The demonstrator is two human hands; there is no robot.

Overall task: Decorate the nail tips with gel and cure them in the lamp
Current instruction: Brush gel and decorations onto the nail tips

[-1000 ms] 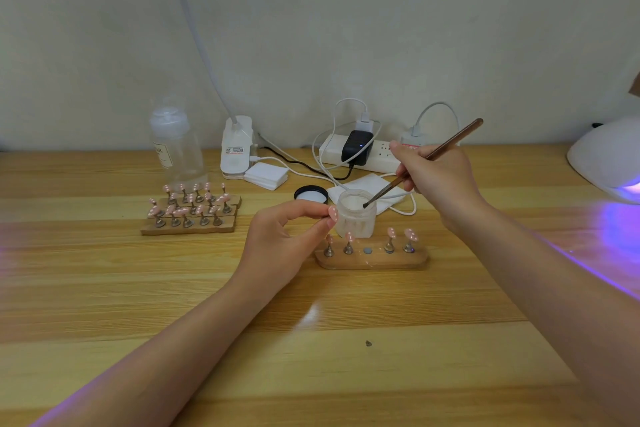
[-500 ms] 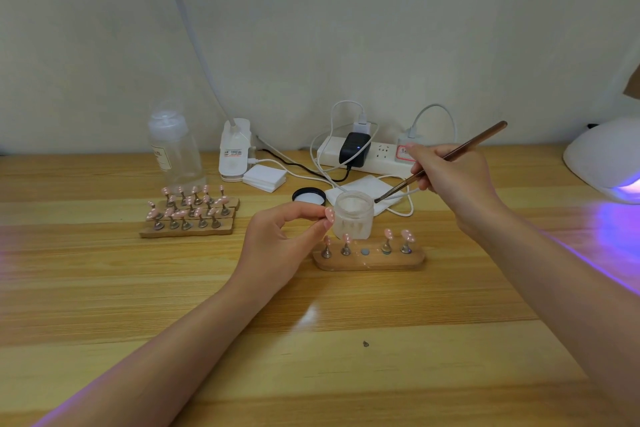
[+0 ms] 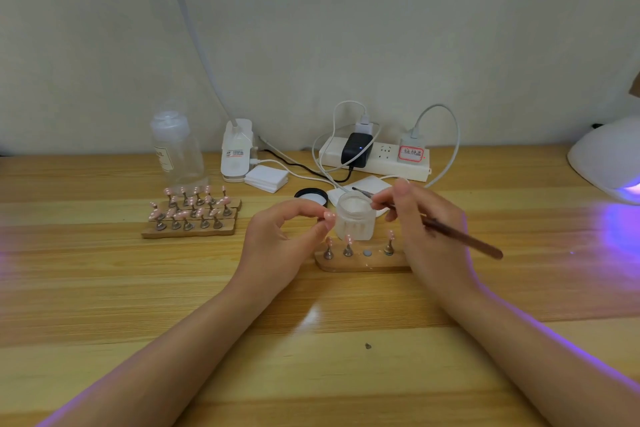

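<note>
My left hand [image 3: 280,241] pinches a pink nail tip [image 3: 329,216] between thumb and forefinger, just left of a frosted glass jar [image 3: 356,218]. My right hand [image 3: 426,229] grips a thin brown brush [image 3: 460,237]; its dark tip reaches over the far rim of the jar and its handle points right and toward me. In front of the jar lies a small wooden stand [image 3: 360,262] with several pink tips on metal pegs; my right hand hides its right end. The white curing lamp [image 3: 609,156] glows purple at the right edge.
A larger wooden stand [image 3: 190,218] full of pink tips sits at the left, behind it a clear bottle [image 3: 176,149]. The jar's black lid [image 3: 311,197], white pads [image 3: 266,178], a desk-lamp base [image 3: 237,151] and a power strip [image 3: 375,158] with cables line the back.
My right hand swung the brush round: the handle, which pointed up and to the right, now points down to the right, and the hand came nearer the jar. My left hand stayed put.
</note>
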